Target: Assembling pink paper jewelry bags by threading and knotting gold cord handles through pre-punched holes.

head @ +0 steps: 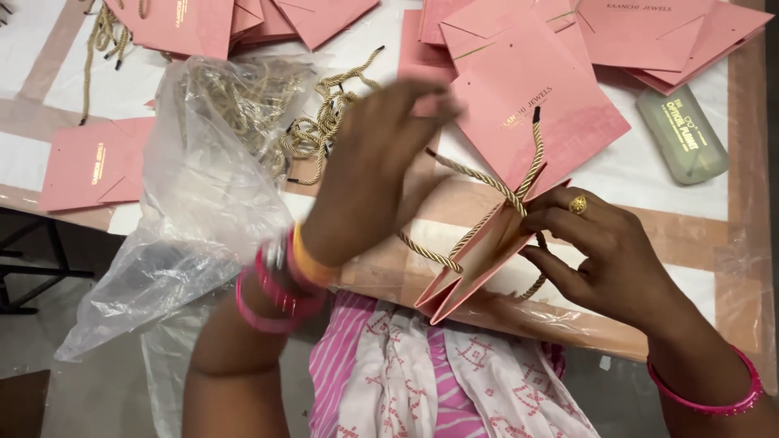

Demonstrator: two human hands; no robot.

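Observation:
My right hand (604,247) grips the top edge of a folded pink paper bag (479,255) that stands on its side at the table's near edge. A gold twisted cord (487,180) runs through the bag's top and loops out on both sides. My left hand (377,158) is raised over the table, blurred by movement, with its fingers near one end of that cord; whether it pinches the cord is unclear. Pink and yellow bangles sit on my left wrist, and a gold ring is on my right hand.
A clear plastic bag (203,186) with several gold cords lies at the left. Loose cords (324,122) spill beside it. Flat pink bags (535,97) are piled along the far side and at the left (93,166). A pale green case (682,134) lies at the right.

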